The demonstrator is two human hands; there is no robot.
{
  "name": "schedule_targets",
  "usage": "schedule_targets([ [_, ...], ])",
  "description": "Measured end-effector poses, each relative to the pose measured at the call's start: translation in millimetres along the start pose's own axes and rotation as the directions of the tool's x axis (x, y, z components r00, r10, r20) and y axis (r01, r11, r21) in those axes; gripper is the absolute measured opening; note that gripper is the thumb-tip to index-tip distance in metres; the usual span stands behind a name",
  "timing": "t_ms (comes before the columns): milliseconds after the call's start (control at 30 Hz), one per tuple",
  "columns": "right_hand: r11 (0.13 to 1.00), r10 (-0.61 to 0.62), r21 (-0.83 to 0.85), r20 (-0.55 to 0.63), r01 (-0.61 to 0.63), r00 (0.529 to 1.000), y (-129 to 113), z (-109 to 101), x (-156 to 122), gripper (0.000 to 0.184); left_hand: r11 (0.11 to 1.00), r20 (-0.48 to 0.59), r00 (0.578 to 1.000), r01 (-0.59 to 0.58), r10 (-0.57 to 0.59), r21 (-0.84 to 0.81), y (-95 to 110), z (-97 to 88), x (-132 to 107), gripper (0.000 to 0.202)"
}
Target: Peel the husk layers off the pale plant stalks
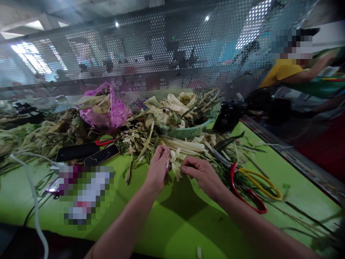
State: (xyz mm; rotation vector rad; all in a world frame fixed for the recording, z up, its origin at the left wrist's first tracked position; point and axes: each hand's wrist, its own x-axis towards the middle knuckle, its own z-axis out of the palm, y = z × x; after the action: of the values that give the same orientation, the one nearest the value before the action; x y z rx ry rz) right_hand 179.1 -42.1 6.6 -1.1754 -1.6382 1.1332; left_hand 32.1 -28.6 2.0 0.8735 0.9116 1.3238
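My left hand is closed on a small bundle of pale dried husk strips, which look like corn husk and fan out to the right of the fingers. Close by on the right, my right hand has its thumb and fingers pinched together at the edge of the bundle; whatever lies between these fingertips is too small to make out. Large scissors with one red and one yellow handle lie to the right of my right hand, their blades among the husk scraps. Longer pale husk pieces lie just beyond both hands.
Behind the hands stands a green basket heaped with husks, beside a pink plastic bag. Two dark flat objects, a red-handled tool and a white cable lie leftward on the green table. A person in yellow sits beyond.
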Motion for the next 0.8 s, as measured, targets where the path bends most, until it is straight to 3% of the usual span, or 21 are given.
schedule_targets([
  [233,0.993,0.026,0.114,-0.11,-0.014,0.994,5,-7,6,0.023,0.994,0.128,0.992,0.005,-0.019,0.107,-3,-2.2,0,0.029],
  [500,0.98,0.069,0.196,-0.197,-0.03,0.978,4,-6,5,0.026,0.996,0.236,0.97,0.043,-0.059,0.075,-6,-1.8,0,0.028],
  [700,0.997,-0.047,0.035,-0.34,0.062,0.939,2,-11,6,0.022,0.997,0.145,0.989,0.007,-0.019,0.082,-5,-3.1,0,0.027],
  [800,0.998,-0.061,-0.033,-0.303,0.053,0.951,0,-9,3,0.024,0.998,0.073,0.997,-0.026,0.022,0.055,-8,-3.4,2,0.022],
])
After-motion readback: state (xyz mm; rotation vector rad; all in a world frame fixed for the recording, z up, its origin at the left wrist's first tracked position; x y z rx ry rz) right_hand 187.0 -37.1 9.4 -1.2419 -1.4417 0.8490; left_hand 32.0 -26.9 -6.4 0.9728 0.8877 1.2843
